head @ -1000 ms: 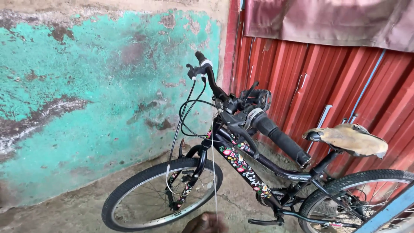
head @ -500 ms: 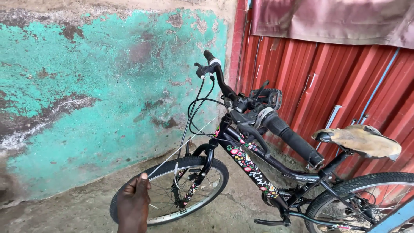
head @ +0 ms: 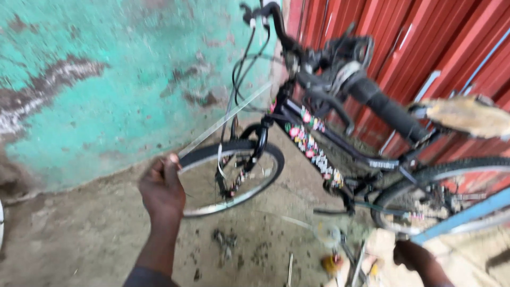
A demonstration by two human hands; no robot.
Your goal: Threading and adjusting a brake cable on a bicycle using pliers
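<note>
While the head view is motion-blurred, the main things read clearly enough.
Head view, left hand: left hand (head: 161, 188) raised in front of the bike, fingers curled shut, pinching a thin pale strip (head: 226, 119) that runs taut up and right toward the frame.
Head view, right hand: right hand (head: 411, 255) low at bottom right, loosely curled; cannot tell if it holds anything.
Bike: black bicycle with flower-pattern stickers on the frame (head: 313, 151) leans by a red corrugated metal wall (head: 425, 37).
Front wheel: black-tyred front wheel (head: 231, 178) just right of the left hand.
Saddle: worn tan saddle (head: 467, 114) at right.
Backdrop: peeling turquoise plaster wall (head: 106, 79).
Ground: small scattered parts (head: 332, 260) on the dirty concrete floor (head: 79, 239), near the right hand.
</note>
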